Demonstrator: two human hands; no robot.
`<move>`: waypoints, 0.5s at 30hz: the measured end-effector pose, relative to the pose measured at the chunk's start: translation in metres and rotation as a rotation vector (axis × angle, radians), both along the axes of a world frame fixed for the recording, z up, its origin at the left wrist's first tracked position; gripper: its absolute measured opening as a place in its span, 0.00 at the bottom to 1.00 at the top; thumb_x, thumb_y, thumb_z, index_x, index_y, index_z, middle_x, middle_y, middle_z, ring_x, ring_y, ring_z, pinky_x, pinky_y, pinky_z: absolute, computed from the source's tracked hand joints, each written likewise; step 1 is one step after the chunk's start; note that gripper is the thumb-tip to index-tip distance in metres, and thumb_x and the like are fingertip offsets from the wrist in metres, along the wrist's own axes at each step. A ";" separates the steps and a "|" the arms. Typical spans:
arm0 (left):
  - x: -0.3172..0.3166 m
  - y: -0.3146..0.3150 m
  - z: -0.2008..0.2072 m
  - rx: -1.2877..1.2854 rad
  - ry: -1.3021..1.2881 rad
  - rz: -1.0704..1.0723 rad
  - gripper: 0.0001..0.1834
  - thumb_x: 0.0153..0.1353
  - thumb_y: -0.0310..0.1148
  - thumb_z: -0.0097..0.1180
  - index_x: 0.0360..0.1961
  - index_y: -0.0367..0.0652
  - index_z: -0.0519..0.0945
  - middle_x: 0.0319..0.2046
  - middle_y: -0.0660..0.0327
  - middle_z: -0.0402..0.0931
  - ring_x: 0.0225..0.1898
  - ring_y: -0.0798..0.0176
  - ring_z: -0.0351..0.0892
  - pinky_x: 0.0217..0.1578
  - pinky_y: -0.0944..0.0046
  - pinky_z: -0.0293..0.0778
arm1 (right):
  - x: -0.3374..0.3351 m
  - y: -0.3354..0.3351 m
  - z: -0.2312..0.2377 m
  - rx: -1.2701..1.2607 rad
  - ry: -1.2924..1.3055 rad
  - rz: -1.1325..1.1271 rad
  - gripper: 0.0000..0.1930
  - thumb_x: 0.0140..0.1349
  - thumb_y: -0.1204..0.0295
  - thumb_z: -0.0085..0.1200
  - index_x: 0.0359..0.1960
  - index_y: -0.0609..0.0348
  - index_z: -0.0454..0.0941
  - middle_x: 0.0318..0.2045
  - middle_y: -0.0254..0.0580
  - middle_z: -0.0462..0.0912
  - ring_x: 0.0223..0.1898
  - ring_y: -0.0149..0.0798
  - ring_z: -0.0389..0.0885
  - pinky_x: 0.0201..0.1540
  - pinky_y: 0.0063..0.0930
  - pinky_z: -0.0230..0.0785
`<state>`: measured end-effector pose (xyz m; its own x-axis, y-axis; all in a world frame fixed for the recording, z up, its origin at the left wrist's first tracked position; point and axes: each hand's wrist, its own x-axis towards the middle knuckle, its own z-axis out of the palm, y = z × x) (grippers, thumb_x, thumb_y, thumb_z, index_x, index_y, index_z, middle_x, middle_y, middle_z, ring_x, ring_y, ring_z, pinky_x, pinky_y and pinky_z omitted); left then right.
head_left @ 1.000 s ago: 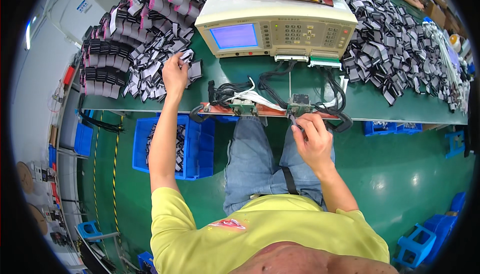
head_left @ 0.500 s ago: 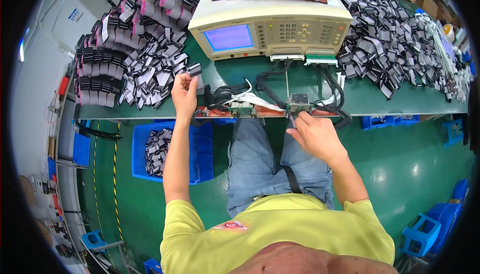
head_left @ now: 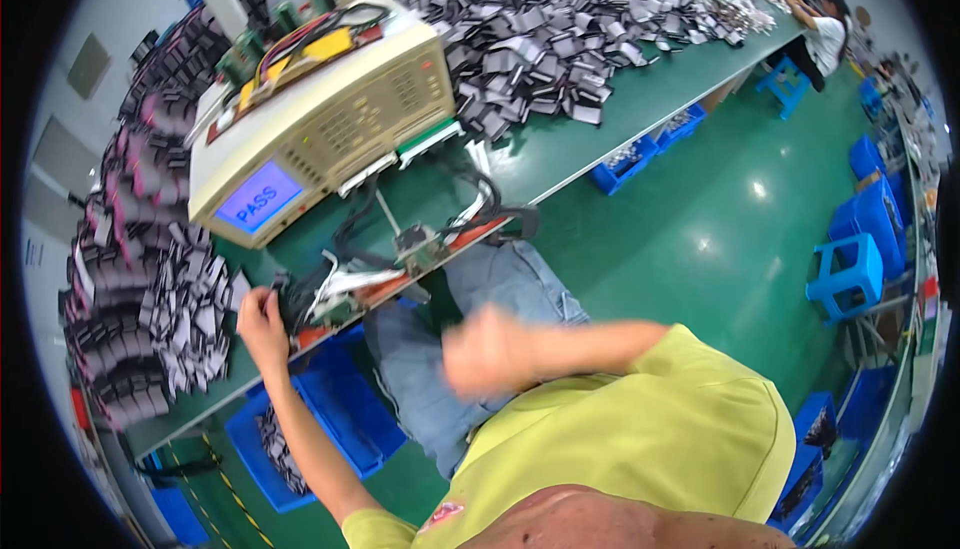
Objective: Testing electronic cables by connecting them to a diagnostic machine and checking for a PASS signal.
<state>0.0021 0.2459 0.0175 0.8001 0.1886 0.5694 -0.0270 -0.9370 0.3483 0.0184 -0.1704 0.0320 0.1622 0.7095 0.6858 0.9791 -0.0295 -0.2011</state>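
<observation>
Grey flat cable (head_left: 239,291) prob. in L hand (head_left: 263,329), R hand (head_left: 488,351) blurred.

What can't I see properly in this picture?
- Right hand, head view: motion blur hides its fingers and anything inside.
- Blue bin, head view: left forearm and green table cover parts.
- Far-off person, head view: hands too small to make out.

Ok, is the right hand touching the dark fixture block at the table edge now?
No, the right hand, blurred by motion, appears in front of the jeans, visibly apart from the dark fixture block.
</observation>
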 end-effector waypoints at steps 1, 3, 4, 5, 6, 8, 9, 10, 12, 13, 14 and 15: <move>0.002 -0.009 0.004 -0.043 0.009 0.024 0.05 0.69 0.26 0.62 0.40 0.34 0.81 0.33 0.49 0.82 0.33 0.50 0.82 0.39 0.57 0.77 | -0.008 -0.010 -0.005 -0.011 -0.005 -0.023 0.11 0.55 0.68 0.62 0.21 0.47 0.70 0.18 0.36 0.66 0.16 0.40 0.69 0.16 0.35 0.63; 0.007 -0.022 0.015 -0.138 0.020 0.014 0.04 0.68 0.24 0.61 0.39 0.33 0.79 0.33 0.49 0.81 0.34 0.48 0.80 0.39 0.56 0.76 | -0.022 -0.027 -0.012 0.094 0.256 0.059 0.18 0.57 0.66 0.65 0.18 0.49 0.66 0.17 0.38 0.66 0.14 0.41 0.66 0.17 0.36 0.62; 0.007 -0.024 0.018 -0.144 0.036 0.004 0.04 0.69 0.24 0.60 0.39 0.33 0.79 0.33 0.48 0.80 0.33 0.50 0.79 0.39 0.57 0.76 | -0.009 -0.043 -0.016 0.121 0.414 -0.150 0.19 0.59 0.67 0.66 0.18 0.52 0.67 0.17 0.39 0.67 0.14 0.41 0.67 0.17 0.36 0.61; 0.005 -0.013 0.010 -0.168 0.044 0.020 0.04 0.68 0.24 0.61 0.40 0.33 0.80 0.33 0.49 0.80 0.33 0.50 0.79 0.39 0.57 0.76 | 0.020 -0.062 -0.017 0.152 0.561 -0.343 0.20 0.61 0.67 0.67 0.17 0.54 0.69 0.16 0.40 0.68 0.14 0.42 0.68 0.17 0.37 0.60; 0.005 -0.008 0.005 -0.158 0.055 0.033 0.04 0.68 0.24 0.61 0.40 0.33 0.80 0.34 0.49 0.81 0.33 0.50 0.80 0.39 0.57 0.76 | 0.041 -0.084 -0.012 0.182 0.496 -0.488 0.20 0.62 0.66 0.68 0.18 0.58 0.70 0.16 0.42 0.69 0.15 0.42 0.69 0.18 0.38 0.58; 0.003 -0.006 0.001 -0.146 0.072 0.047 0.05 0.68 0.24 0.61 0.40 0.32 0.80 0.34 0.49 0.81 0.33 0.50 0.80 0.39 0.57 0.76 | 0.073 -0.121 0.026 0.139 0.437 -0.721 0.21 0.64 0.66 0.66 0.16 0.60 0.71 0.15 0.46 0.72 0.16 0.46 0.72 0.20 0.41 0.62; 0.003 -0.005 0.001 -0.132 0.073 0.048 0.05 0.68 0.24 0.61 0.40 0.32 0.80 0.34 0.49 0.81 0.34 0.50 0.80 0.39 0.57 0.76 | 0.095 -0.138 0.031 0.117 0.345 -0.867 0.21 0.64 0.65 0.66 0.17 0.61 0.71 0.17 0.48 0.73 0.17 0.47 0.72 0.22 0.43 0.63; 0.004 -0.006 0.002 -0.118 0.070 0.052 0.05 0.68 0.24 0.61 0.40 0.32 0.80 0.34 0.49 0.81 0.34 0.50 0.80 0.40 0.57 0.77 | 0.124 -0.154 0.039 0.117 0.264 -0.970 0.19 0.64 0.65 0.66 0.20 0.61 0.75 0.17 0.48 0.74 0.19 0.48 0.76 0.24 0.42 0.66; 0.006 -0.008 0.004 -0.142 0.079 0.058 0.05 0.68 0.24 0.61 0.40 0.32 0.80 0.34 0.49 0.81 0.34 0.49 0.80 0.40 0.56 0.77 | 0.194 -0.183 0.054 0.230 0.119 -1.058 0.12 0.65 0.67 0.66 0.31 0.63 0.80 0.22 0.48 0.78 0.23 0.44 0.80 0.28 0.38 0.71; 0.009 -0.010 0.005 -0.169 0.095 0.057 0.05 0.68 0.25 0.61 0.40 0.32 0.80 0.35 0.49 0.81 0.35 0.49 0.80 0.41 0.56 0.77 | 0.228 -0.198 0.057 0.341 0.056 -1.045 0.11 0.65 0.69 0.66 0.38 0.65 0.83 0.26 0.48 0.80 0.24 0.40 0.81 0.29 0.35 0.73; 0.013 -0.011 0.005 -0.168 0.090 0.050 0.05 0.68 0.25 0.61 0.40 0.32 0.80 0.35 0.49 0.81 0.35 0.49 0.80 0.41 0.56 0.77 | 0.258 -0.211 0.057 0.379 0.059 -1.058 0.14 0.65 0.71 0.66 0.48 0.65 0.81 0.36 0.50 0.82 0.28 0.40 0.84 0.32 0.33 0.76; 0.014 -0.010 0.005 -0.143 0.077 0.045 0.05 0.68 0.25 0.61 0.40 0.32 0.80 0.35 0.49 0.81 0.35 0.48 0.80 0.41 0.56 0.77 | 0.276 -0.216 0.055 0.417 0.069 -1.063 0.20 0.66 0.72 0.66 0.58 0.65 0.78 0.45 0.52 0.84 0.32 0.39 0.87 0.35 0.31 0.79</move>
<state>0.0157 0.2359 0.0224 0.8293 0.3001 0.4714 0.0457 -0.8772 0.4780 0.2940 -0.3863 0.0869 0.5906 -0.0898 0.8020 0.4854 -0.7544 -0.4419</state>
